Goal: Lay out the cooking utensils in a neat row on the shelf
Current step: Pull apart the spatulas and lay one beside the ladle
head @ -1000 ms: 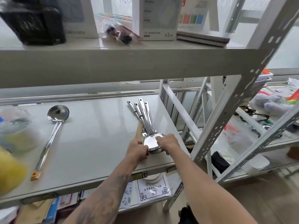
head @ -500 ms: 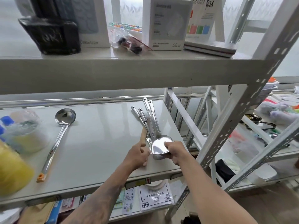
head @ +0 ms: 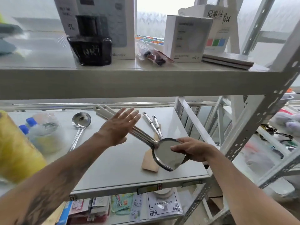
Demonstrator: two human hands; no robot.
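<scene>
Your right hand [head: 193, 150] grips the round metal heads of a bunch of steel utensils [head: 168, 154], fingers curled over the rim, with the heads lifted off the shelf [head: 113, 161] near its front right corner. The long handles of that bunch fan up and to the left, passing beneath your left hand [head: 119, 127], which hovers flat above the shelf with the fingers spread wide and holding nothing. Under the raised heads lies a wooden spatula [head: 150, 161], its blade flat on the shelf. Two more steel handles [head: 153, 125] lie just behind it, pointing toward the back; their heads are hidden by the bunch you hold, so you cannot tell what kind of utensils they are. A steel ladle [head: 81, 122] lies on its own well to the left, bowl toward the back wall and handle running toward the front edge. Further left stands a clear plastic tub [head: 46, 133]; its contents are blurred, perhaps something pale yellow at the bottom. Beside it are two bottles with blue caps [head: 28, 125], and a yellow bag [head: 14, 151] fills the left edge. On the upper shelf [head: 129, 82] sit a black box [head: 90, 51], tall white cartons [head: 186, 38] and a small clear packet [head: 152, 54] with dark items inside.
</scene>
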